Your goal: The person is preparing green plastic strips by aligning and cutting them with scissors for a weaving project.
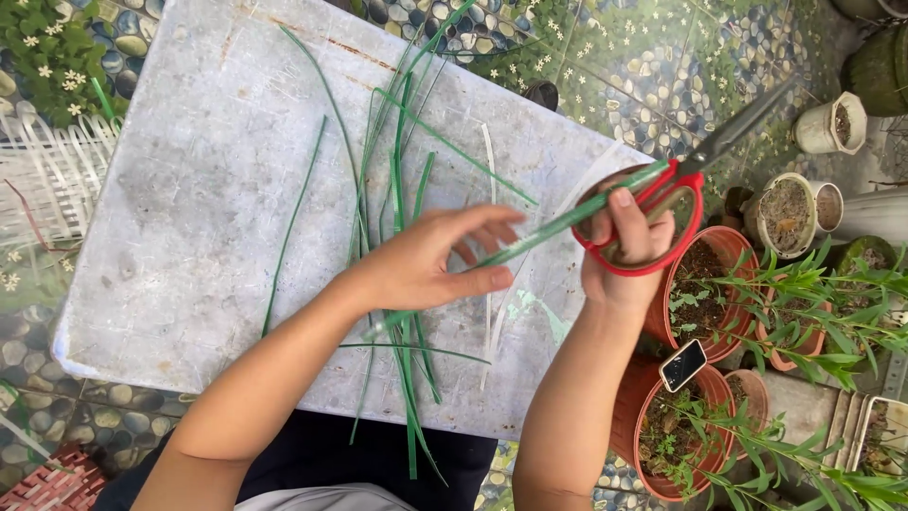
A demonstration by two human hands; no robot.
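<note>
Your left hand [426, 260] pinches a thin, floppy green plastic strip [567, 220] over the white board [189, 189], best gripped near the cut, while your right hand [629, 246] clasps red-handled scissors [695, 170].

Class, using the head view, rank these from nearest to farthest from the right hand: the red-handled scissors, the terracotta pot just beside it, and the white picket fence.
1. red-handled scissors: gripped in the right hand.
2. terracotta pot: immediately right.
3. white picket fence: far left edge.

Sunlit pebble-mosaic floor [653, 85], scuffed grey table [189, 189], potted plants [700, 284].
</note>
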